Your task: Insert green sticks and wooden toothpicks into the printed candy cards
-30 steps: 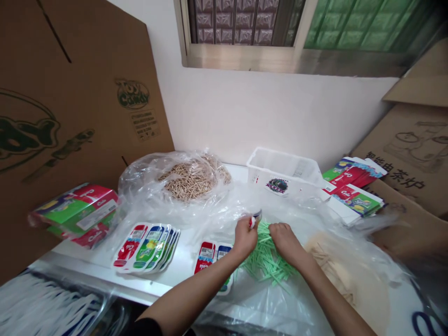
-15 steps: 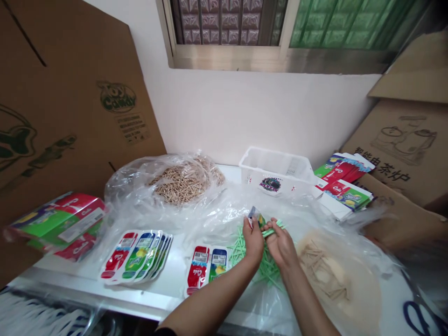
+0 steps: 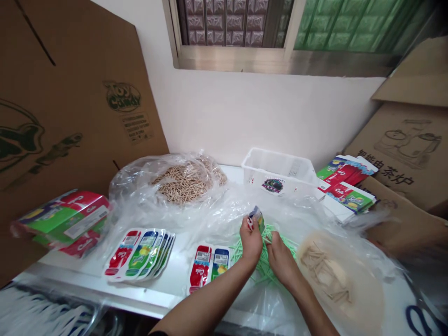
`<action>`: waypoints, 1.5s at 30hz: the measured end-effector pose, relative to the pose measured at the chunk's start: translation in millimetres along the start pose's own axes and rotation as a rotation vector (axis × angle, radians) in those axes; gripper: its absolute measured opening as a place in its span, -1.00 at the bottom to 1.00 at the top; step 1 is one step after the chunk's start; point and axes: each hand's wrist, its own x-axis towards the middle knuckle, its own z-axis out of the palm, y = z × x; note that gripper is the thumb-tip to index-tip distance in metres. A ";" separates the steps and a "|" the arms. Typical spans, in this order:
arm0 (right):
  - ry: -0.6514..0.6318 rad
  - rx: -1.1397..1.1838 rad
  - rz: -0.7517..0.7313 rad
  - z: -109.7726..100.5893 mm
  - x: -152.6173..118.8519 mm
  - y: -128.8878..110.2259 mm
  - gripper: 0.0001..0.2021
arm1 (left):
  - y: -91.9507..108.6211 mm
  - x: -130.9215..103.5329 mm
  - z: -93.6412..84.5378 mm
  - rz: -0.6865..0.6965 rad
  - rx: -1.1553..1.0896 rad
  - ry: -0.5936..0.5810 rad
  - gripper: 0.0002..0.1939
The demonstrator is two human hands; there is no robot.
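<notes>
My left hand (image 3: 251, 241) is closed round a small printed packet (image 3: 259, 219) in red, blue and green with a lemon picture. Beside it, my right hand (image 3: 281, 259) pinches at the pile of thin pale green sticks (image 3: 285, 242); a light stick end shows at its fingertips, but the rest is hidden. The pile lies on clear plastic beneath both hands. Left of my left forearm are a flat cola-and-lemon packet (image 3: 200, 269) and a fanned stack of similar packets (image 3: 140, 254).
Brown sticks (image 3: 184, 184) fill a clear bag at the back. Behind my hands stands a white plastic basket (image 3: 280, 175). Printed boxes (image 3: 350, 193) lie at right, near tan sticks (image 3: 325, 275) and blue scissor handles (image 3: 418, 319). A wrapped box bundle (image 3: 75, 221) sits left, beside a big carton (image 3: 87, 56).
My right hand has drawn slightly away from the left and turned, back upward, down toward the green pile. My left hand still holds the packet. The view has shifted slightly.
</notes>
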 end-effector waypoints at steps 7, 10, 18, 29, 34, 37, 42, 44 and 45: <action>-0.237 -0.268 -0.087 -27.4 1.2 -1.0 -0.80 | 6.9 -3.4 -24.9 0.073 0.248 -0.233 -0.71; -0.306 -0.241 -0.087 -47.8 2.7 -14.1 -0.75 | 13.3 -5.6 -44.2 0.100 0.416 -0.366 -0.77; -0.564 -0.440 -0.141 -71.9 3.6 -54.3 -0.69 | 22.9 -15.6 -69.3 0.326 0.816 -0.589 -0.89; -0.824 -0.672 -0.122 -76.2 14.7 -63.3 -0.69 | 10.4 -14.7 -82.4 0.659 0.947 -0.693 -0.56; -0.934 -0.603 -0.120 -74.3 21.7 -62.4 -0.68 | 17.1 -17.2 -84.1 0.680 1.029 -0.734 -0.60; -0.903 -0.607 -0.149 -66.4 18.3 -61.6 -0.63 | 25.6 -23.4 -78.3 0.684 1.176 -0.818 -0.61; -0.788 -0.648 -0.143 -54.9 14.9 -67.0 -0.30 | 38.9 -37.0 -66.1 0.593 1.304 -0.932 -0.58; -0.738 -0.533 -0.199 -56.5 18.6 -69.7 -0.29 | 42.0 -39.5 -65.6 0.474 1.263 -0.888 -0.69; -0.711 -0.454 -0.225 -58.0 20.8 -70.4 -0.32 | 43.0 -39.7 -66.4 0.404 1.206 -0.854 -0.75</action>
